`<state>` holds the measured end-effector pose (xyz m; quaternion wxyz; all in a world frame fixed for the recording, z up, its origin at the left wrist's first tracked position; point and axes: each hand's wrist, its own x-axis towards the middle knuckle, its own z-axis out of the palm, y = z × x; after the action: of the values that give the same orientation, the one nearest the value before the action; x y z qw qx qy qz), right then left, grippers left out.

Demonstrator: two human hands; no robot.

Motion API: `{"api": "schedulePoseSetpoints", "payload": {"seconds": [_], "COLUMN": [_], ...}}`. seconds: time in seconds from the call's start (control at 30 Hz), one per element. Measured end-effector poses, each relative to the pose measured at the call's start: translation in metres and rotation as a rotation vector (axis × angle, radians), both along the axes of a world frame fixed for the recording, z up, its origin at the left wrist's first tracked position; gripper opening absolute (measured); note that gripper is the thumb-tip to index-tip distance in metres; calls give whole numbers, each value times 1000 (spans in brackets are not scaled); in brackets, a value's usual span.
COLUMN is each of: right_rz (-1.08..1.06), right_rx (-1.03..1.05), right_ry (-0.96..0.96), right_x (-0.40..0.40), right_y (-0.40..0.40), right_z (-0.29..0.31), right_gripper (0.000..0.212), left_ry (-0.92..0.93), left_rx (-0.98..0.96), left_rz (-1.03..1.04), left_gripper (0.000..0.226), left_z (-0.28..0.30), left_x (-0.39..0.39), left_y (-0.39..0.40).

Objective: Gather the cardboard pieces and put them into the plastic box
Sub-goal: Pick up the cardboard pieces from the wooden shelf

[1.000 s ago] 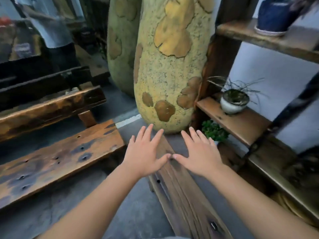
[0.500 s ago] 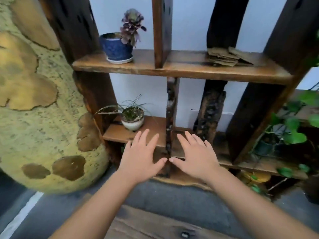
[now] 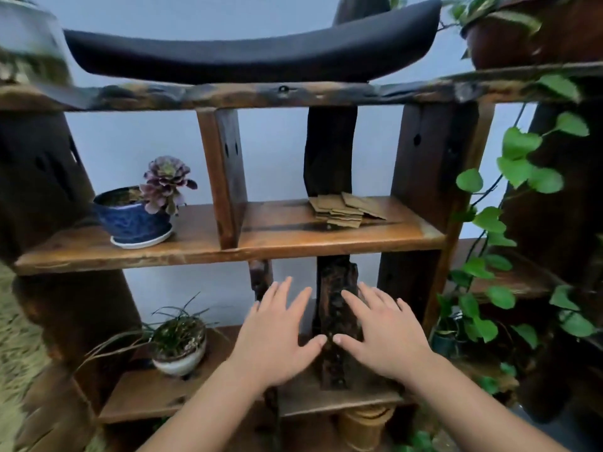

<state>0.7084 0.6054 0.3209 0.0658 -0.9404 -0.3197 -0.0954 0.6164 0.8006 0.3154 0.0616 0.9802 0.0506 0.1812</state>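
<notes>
The cardboard pieces (image 3: 346, 210) lie in a loose, overlapping pile on the middle shelf (image 3: 293, 238), in its right-hand bay, toward the far edge and close against a dark upright post (image 3: 329, 151). They look thin, flat and light, stiff enough to lift as a sheaf but likely to slide over one another, so the sound hold is probably to square the pile with both hands and pinch it from its near edge, thumb on top. The left hand (image 3: 277, 337) and right hand (image 3: 383, 334) hover lower down, in front of the bottom shelf, palms down, fingers spread and empty, thumbs almost touching. No plastic box is visible. To the left, past a wooden divider (image 3: 225, 177), a blue pot (image 3: 133, 220) with a purple succulent (image 3: 166, 182) stands well apart from the pile. A trailing vine (image 3: 518, 164) hangs at the right, and the plank above (image 3: 293, 93) limits headroom for the reach.
</notes>
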Motion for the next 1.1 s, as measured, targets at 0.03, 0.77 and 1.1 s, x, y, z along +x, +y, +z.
{"api": "schedulePoseSetpoints", "payload": {"seconds": [0.03, 0.77, 1.1], "right_rz": [0, -229, -449], "right_rx": [-5, 370, 377], "right_ry": [-16, 208, 343], "right_x": [9, 297, 351], "right_y": [-2, 48, 79], "right_z": [5, 78, 61], "right_gripper": [87, 64, 72], "left_ry": [0, 69, 107], "left_rx": [-22, -361, -544], "left_rz": [-24, 81, 170], "left_gripper": [85, 80, 83], "left_z": [5, 65, 68], "left_x": [10, 262, 340], "left_y": [0, 49, 55]}}
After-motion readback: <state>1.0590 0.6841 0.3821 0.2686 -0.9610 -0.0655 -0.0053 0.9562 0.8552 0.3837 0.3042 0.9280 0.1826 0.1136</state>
